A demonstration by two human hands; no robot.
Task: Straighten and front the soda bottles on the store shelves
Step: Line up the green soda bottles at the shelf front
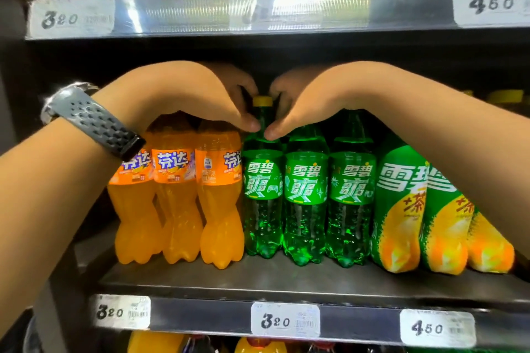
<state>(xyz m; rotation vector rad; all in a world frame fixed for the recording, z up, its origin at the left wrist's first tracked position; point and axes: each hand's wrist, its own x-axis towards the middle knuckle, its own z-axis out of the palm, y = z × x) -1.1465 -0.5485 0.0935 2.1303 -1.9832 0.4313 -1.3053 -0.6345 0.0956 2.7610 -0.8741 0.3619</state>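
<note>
Leftmost green Sprite bottle (262, 180) stands in the front row of the middle shelf (258, 281). Left hand (200, 94) and right hand (309, 97) both pinch its neck below the yellow cap (262, 101). Looks full, so probably heavy; plastic is slick, and the neck is the surest hold. It touches the Fanta bottle (220, 209). Bare shelf in front; little headroom above.

The dark shelf (286, 281) carries a row of upright bottles: three orange soda bottles (177, 209) at left, three green soda bottles (305, 209) midway, green-and-yellow bottles (401, 209) at right.
</note>
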